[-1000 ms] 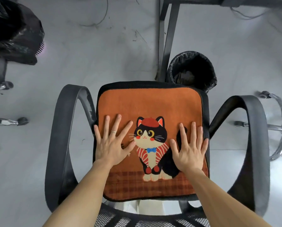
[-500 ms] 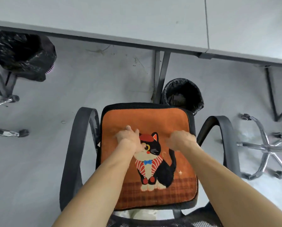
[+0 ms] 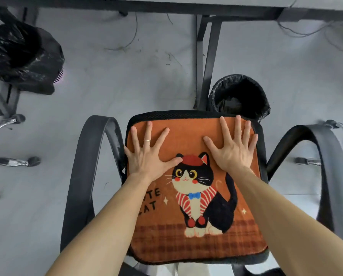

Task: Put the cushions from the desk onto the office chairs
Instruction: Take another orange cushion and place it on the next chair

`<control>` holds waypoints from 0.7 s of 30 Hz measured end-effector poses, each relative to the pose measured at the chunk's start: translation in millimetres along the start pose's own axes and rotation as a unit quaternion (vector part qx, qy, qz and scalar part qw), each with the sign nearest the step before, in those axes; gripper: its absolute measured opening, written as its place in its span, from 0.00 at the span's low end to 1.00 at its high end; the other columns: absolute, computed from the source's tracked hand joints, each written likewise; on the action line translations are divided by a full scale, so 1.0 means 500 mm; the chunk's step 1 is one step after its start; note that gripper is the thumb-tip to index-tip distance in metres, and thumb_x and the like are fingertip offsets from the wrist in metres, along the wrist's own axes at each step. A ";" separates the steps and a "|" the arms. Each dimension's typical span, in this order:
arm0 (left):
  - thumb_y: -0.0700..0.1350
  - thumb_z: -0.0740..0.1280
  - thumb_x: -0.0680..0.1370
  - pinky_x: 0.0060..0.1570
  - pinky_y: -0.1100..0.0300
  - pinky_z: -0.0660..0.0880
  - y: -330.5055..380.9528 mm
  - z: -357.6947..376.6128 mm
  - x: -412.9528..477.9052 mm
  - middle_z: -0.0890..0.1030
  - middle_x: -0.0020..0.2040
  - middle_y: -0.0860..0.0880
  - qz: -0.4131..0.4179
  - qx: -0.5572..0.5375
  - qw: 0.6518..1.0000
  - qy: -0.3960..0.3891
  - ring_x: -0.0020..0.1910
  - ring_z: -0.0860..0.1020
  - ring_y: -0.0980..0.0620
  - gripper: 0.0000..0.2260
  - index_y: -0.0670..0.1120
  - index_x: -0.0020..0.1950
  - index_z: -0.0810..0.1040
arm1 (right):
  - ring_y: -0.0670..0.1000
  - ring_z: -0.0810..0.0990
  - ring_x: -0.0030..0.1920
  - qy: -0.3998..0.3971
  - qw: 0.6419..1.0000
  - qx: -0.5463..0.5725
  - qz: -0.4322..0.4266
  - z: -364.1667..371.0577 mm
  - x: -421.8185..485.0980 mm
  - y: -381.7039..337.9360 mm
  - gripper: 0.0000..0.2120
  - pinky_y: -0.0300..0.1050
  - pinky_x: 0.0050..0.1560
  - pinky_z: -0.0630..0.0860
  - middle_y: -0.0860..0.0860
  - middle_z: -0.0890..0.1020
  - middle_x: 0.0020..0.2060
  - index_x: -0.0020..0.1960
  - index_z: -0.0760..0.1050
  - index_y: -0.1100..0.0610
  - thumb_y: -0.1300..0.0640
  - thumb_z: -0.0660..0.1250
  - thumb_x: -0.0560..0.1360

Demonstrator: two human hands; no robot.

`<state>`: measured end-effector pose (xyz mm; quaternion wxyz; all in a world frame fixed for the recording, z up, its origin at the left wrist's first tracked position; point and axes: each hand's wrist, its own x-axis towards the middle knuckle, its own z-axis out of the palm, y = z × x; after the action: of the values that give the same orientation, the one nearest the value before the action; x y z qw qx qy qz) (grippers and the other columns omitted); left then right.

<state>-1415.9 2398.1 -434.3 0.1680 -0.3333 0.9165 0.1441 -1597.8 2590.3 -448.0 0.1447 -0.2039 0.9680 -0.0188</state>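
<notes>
An orange cushion (image 3: 186,242) with a black-and-white cat picture lies flat on the seat of a black office chair (image 3: 81,176), between its two armrests. My left hand (image 3: 146,154) rests palm down on the cushion's far left part, fingers spread. My right hand (image 3: 233,148) lies flat on the far right part, fingers spread too. Neither hand grips anything. The desk edge (image 3: 166,5) runs along the top of the view.
A black-lined waste bin (image 3: 240,96) stands just beyond the chair, beside the desk leg (image 3: 206,62). Another black bin bag (image 3: 21,56) sits at the far left. Chrome chair bases (image 3: 9,162) flank both sides, the other (image 3: 325,162) at right.
My hands were flat lower on the cushion, then bunched near the cat's head, and now lie spread flat near its far edge. The head view has tilted down, closer to the chair.
</notes>
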 end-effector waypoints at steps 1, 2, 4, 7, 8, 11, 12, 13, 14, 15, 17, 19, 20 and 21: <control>0.85 0.46 0.63 0.68 0.24 0.44 0.002 -0.001 -0.001 0.27 0.78 0.54 -0.007 -0.003 1.000 0.002 0.76 0.29 0.36 0.47 0.70 0.75 0.33 | 0.55 0.33 0.81 0.006 1.000 0.007 0.017 0.001 -0.003 -0.001 0.43 0.65 0.77 0.34 0.47 0.39 0.83 0.80 0.40 0.32 0.16 0.41 0.70; 0.85 0.46 0.63 0.69 0.24 0.44 0.003 -0.003 -0.002 0.26 0.78 0.54 -0.010 -0.003 1.000 0.002 0.76 0.29 0.36 0.47 0.70 0.75 0.32 | 0.57 0.33 0.81 0.008 0.999 0.011 0.033 0.000 -0.005 0.000 0.45 0.66 0.77 0.34 0.48 0.39 0.83 0.80 0.40 0.32 0.15 0.42 0.68; 0.85 0.46 0.63 0.69 0.25 0.42 0.004 -0.012 -0.003 0.24 0.77 0.53 -0.014 0.002 1.000 -0.016 0.76 0.28 0.35 0.47 0.70 0.75 0.30 | 0.58 0.32 0.80 -0.008 0.998 0.015 0.054 -0.009 -0.006 -0.002 0.47 0.67 0.75 0.32 0.50 0.37 0.82 0.80 0.37 0.32 0.14 0.41 0.66; 0.84 0.43 0.66 0.71 0.29 0.40 0.020 -0.026 -0.015 0.24 0.77 0.51 -0.039 0.028 0.997 -0.055 0.76 0.31 0.31 0.44 0.68 0.74 0.27 | 0.60 0.30 0.79 -0.058 0.994 0.030 0.093 -0.032 -0.013 -0.008 0.52 0.67 0.74 0.30 0.52 0.33 0.81 0.79 0.34 0.33 0.12 0.39 0.61; 0.82 0.42 0.67 0.72 0.30 0.39 0.031 -0.031 -0.027 0.25 0.77 0.50 -0.056 0.033 0.996 -0.068 0.76 0.32 0.29 0.43 0.67 0.74 0.26 | 0.61 0.30 0.79 -0.073 0.989 0.046 0.121 -0.040 -0.026 -0.010 0.54 0.68 0.74 0.31 0.54 0.33 0.81 0.80 0.33 0.35 0.11 0.39 0.61; 0.75 0.43 0.75 0.73 0.29 0.42 0.071 -0.032 -0.084 0.29 0.79 0.48 -0.111 -0.014 0.991 -0.079 0.77 0.36 0.30 0.38 0.62 0.78 0.30 | 0.62 0.34 0.80 -0.095 0.974 0.093 0.182 -0.049 -0.111 -0.019 0.53 0.68 0.76 0.38 0.57 0.35 0.81 0.81 0.33 0.41 0.14 0.40 0.65; 0.73 0.45 0.77 0.73 0.28 0.43 0.083 -0.028 -0.112 0.31 0.80 0.47 -0.133 -0.043 0.987 -0.081 0.78 0.37 0.31 0.37 0.62 0.79 0.32 | 0.61 0.35 0.81 -0.099 0.971 0.103 0.193 -0.045 -0.153 -0.024 0.51 0.68 0.77 0.40 0.57 0.36 0.81 0.82 0.34 0.43 0.17 0.41 0.68; 0.71 0.47 0.78 0.72 0.27 0.44 0.095 -0.026 -0.149 0.31 0.80 0.46 -0.162 -0.072 0.980 -0.091 0.78 0.37 0.31 0.36 0.61 0.79 0.33 | 0.60 0.35 0.81 -0.106 0.966 0.110 0.207 -0.044 -0.204 -0.025 0.48 0.69 0.77 0.42 0.56 0.37 0.82 0.82 0.36 0.43 0.19 0.42 0.70; 0.71 0.48 0.77 0.71 0.26 0.45 0.104 -0.019 -0.186 0.31 0.80 0.44 -0.200 -0.100 0.969 -0.108 0.78 0.38 0.31 0.37 0.61 0.79 0.32 | 0.59 0.35 0.81 -0.118 0.958 0.120 0.233 -0.039 -0.254 -0.029 0.46 0.71 0.76 0.43 0.54 0.37 0.82 0.82 0.37 0.42 0.21 0.43 0.72; 0.72 0.49 0.77 0.70 0.24 0.47 0.114 -0.014 -0.226 0.31 0.80 0.43 -0.245 -0.127 0.952 -0.129 0.78 0.38 0.31 0.38 0.61 0.79 0.32 | 0.59 0.34 0.81 -0.134 0.944 0.129 0.271 -0.037 -0.300 -0.029 0.45 0.73 0.75 0.43 0.53 0.36 0.82 0.82 0.37 0.41 0.22 0.43 0.72; 0.74 0.51 0.75 0.69 0.23 0.49 0.125 -0.006 -0.294 0.30 0.79 0.41 -0.339 -0.186 0.905 -0.176 0.78 0.39 0.30 0.41 0.61 0.78 0.30 | 0.59 0.33 0.80 -0.176 0.907 0.149 0.352 -0.033 -0.368 -0.030 0.43 0.77 0.72 0.44 0.51 0.35 0.81 0.81 0.36 0.39 0.22 0.45 0.73; 0.77 0.52 0.72 0.68 0.22 0.51 0.127 -0.004 -0.329 0.29 0.79 0.41 -0.404 -0.246 0.857 -0.202 0.78 0.38 0.30 0.44 0.64 0.76 0.28 | 0.60 0.34 0.80 -0.201 0.873 0.172 0.409 -0.033 -0.394 -0.032 0.43 0.78 0.71 0.44 0.51 0.35 0.81 0.81 0.36 0.39 0.23 0.47 0.73; 0.78 0.54 0.70 0.68 0.22 0.52 0.125 -0.004 -0.333 0.28 0.78 0.41 -0.419 -0.274 0.841 -0.208 0.78 0.37 0.30 0.46 0.65 0.75 0.27 | 0.61 0.34 0.80 -0.199 0.860 0.185 0.431 -0.035 -0.393 -0.034 0.43 0.78 0.72 0.44 0.52 0.36 0.82 0.81 0.38 0.39 0.23 0.47 0.73; 0.79 0.55 0.68 0.67 0.22 0.53 0.125 -0.001 -0.334 0.26 0.77 0.42 -0.424 -0.297 0.829 -0.212 0.77 0.36 0.30 0.48 0.66 0.74 0.26 | 0.62 0.35 0.80 -0.189 0.850 0.195 0.452 -0.034 -0.391 -0.033 0.44 0.77 0.73 0.44 0.52 0.37 0.82 0.82 0.39 0.40 0.23 0.48 0.74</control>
<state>-1336.8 2537.8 -356.9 0.2952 -0.6841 0.5403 0.3911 -1425.0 2653.2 -376.9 0.3540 0.2889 0.8838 -0.1008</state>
